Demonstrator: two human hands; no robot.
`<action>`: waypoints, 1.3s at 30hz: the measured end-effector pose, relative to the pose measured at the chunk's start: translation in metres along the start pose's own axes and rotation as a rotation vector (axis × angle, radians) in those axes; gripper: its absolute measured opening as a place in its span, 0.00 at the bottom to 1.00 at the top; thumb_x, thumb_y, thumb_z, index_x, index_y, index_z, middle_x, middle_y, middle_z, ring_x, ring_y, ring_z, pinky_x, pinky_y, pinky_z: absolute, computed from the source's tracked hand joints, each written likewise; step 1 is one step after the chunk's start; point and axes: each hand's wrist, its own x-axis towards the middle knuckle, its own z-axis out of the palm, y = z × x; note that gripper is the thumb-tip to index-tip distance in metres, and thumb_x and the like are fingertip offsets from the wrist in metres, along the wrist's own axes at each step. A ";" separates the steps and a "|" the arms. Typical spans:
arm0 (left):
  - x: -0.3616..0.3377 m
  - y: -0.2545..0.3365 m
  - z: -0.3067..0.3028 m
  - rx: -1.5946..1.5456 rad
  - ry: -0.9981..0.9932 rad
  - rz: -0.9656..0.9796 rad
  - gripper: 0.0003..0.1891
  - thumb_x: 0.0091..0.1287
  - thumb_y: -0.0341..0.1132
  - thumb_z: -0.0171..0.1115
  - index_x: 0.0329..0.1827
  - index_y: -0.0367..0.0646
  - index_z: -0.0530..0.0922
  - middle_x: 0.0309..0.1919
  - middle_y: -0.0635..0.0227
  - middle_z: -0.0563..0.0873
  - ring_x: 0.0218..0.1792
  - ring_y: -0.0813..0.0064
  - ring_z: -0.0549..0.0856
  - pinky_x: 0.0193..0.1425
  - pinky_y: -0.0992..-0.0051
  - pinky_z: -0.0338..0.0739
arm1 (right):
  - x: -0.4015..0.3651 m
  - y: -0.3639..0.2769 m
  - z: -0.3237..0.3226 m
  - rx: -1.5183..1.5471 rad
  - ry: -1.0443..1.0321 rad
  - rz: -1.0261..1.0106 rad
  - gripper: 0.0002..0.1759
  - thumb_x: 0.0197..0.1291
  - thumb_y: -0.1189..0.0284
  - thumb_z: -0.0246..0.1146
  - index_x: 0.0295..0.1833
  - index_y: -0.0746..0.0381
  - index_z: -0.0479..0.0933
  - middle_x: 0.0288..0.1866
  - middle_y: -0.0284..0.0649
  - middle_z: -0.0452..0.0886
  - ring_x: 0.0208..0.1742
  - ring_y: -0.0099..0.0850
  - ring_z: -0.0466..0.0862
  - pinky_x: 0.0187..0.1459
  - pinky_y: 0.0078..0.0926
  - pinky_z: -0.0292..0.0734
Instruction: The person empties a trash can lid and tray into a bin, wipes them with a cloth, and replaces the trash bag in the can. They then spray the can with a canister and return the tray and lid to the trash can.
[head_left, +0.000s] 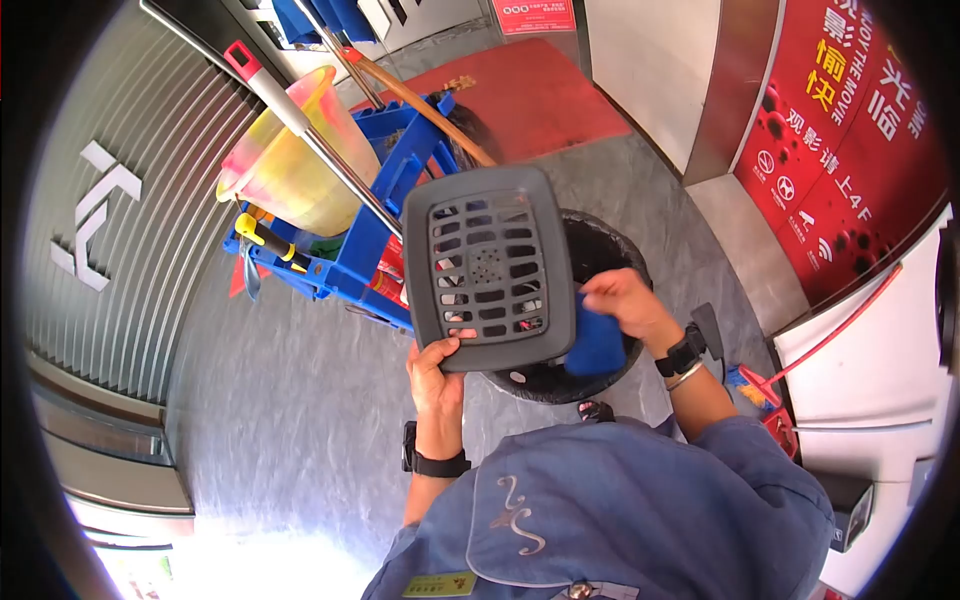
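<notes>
The grey slotted lid (490, 265) is held over the black-lined bin (603, 250) at centre, likely so dirt drops in. The left hand (437, 375) clamps its 7 o'clock corner to brace it; the right hand (622, 300), at 4 o'clock, pinches a blue cloth (597, 345) against its edge, with the blue cart (365, 245) at 10 o'clock

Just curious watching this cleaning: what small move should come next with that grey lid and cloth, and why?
Probably slide the blue cloth in the right hand further along the grey lid: the left hand holds it over the bin, and the cloth touches only one edge.
</notes>
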 end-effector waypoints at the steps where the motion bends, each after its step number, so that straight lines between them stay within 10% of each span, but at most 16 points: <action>1: 0.000 0.001 0.000 0.004 -0.023 0.041 0.19 0.42 0.14 0.47 0.42 0.28 0.70 0.33 0.56 0.78 0.31 0.61 0.82 0.42 0.67 0.77 | 0.002 -0.005 -0.008 0.000 0.144 0.006 0.14 0.51 0.80 0.60 0.46 0.68 0.74 0.39 0.40 0.80 0.40 0.25 0.79 0.42 0.20 0.75; 4: -0.006 0.002 0.000 0.041 -0.068 0.118 0.20 0.42 0.14 0.48 0.42 0.28 0.69 0.34 0.55 0.79 0.32 0.61 0.82 0.42 0.67 0.77 | 0.009 -0.066 0.020 0.272 0.249 -0.235 0.17 0.57 0.73 0.58 0.51 0.70 0.68 0.43 0.44 0.78 0.39 0.29 0.79 0.42 0.25 0.76; 7: -0.013 0.002 0.016 0.103 -0.104 0.152 0.19 0.41 0.14 0.48 0.40 0.29 0.68 0.35 0.53 0.79 0.32 0.61 0.83 0.43 0.67 0.77 | 0.029 -0.075 0.049 -0.262 0.226 -0.409 0.19 0.54 0.71 0.59 0.50 0.70 0.69 0.47 0.45 0.76 0.43 0.31 0.77 0.45 0.31 0.73; 9: -0.019 0.000 0.025 0.144 -0.126 0.196 0.18 0.40 0.14 0.48 0.39 0.30 0.68 0.36 0.52 0.80 0.32 0.62 0.83 0.43 0.67 0.77 | 0.042 -0.078 0.064 -1.636 0.278 -0.658 0.24 0.48 0.70 0.62 0.51 0.68 0.69 0.51 0.46 0.73 0.49 0.34 0.71 0.48 0.36 0.65; 11: -0.019 0.002 0.025 0.154 -0.115 0.195 0.18 0.39 0.14 0.48 0.38 0.31 0.67 0.36 0.52 0.80 0.32 0.62 0.83 0.43 0.68 0.77 | 0.046 -0.055 0.073 -1.885 0.431 -0.794 0.20 0.43 0.70 0.59 0.44 0.69 0.71 0.45 0.46 0.74 0.47 0.38 0.69 0.44 0.36 0.63; 16: -0.017 -0.005 0.017 0.135 -0.051 0.190 0.19 0.38 0.15 0.49 0.37 0.32 0.66 0.36 0.51 0.80 0.32 0.61 0.83 0.43 0.69 0.77 | 0.009 -0.016 0.087 -1.724 0.126 -0.692 0.09 0.40 0.75 0.53 0.29 0.69 0.71 0.25 0.44 0.71 0.31 0.37 0.69 0.34 0.31 0.66; 22: -0.013 -0.004 0.011 0.095 -0.046 0.172 0.19 0.36 0.14 0.48 0.36 0.32 0.66 0.36 0.52 0.80 0.32 0.60 0.83 0.42 0.68 0.77 | -0.020 -0.001 0.105 -1.484 0.046 -0.696 0.10 0.37 0.76 0.57 0.30 0.67 0.68 0.25 0.44 0.72 0.31 0.40 0.71 0.35 0.31 0.66; 33: -0.024 -0.009 0.016 0.082 -0.172 0.111 0.21 0.35 0.15 0.47 0.38 0.29 0.69 0.36 0.52 0.80 0.33 0.60 0.83 0.44 0.67 0.77 | 0.045 -0.047 0.071 -1.694 0.505 -0.863 0.08 0.44 0.77 0.52 0.33 0.66 0.67 0.29 0.42 0.71 0.35 0.37 0.70 0.36 0.31 0.68; 39: -0.022 -0.015 0.009 0.103 -0.164 0.084 0.27 0.35 0.17 0.47 0.46 0.29 0.66 0.36 0.54 0.79 0.33 0.61 0.82 0.44 0.67 0.78 | 0.008 -0.022 0.083 -1.766 0.325 -0.756 0.11 0.42 0.77 0.53 0.35 0.69 0.68 0.32 0.47 0.71 0.36 0.40 0.70 0.38 0.31 0.69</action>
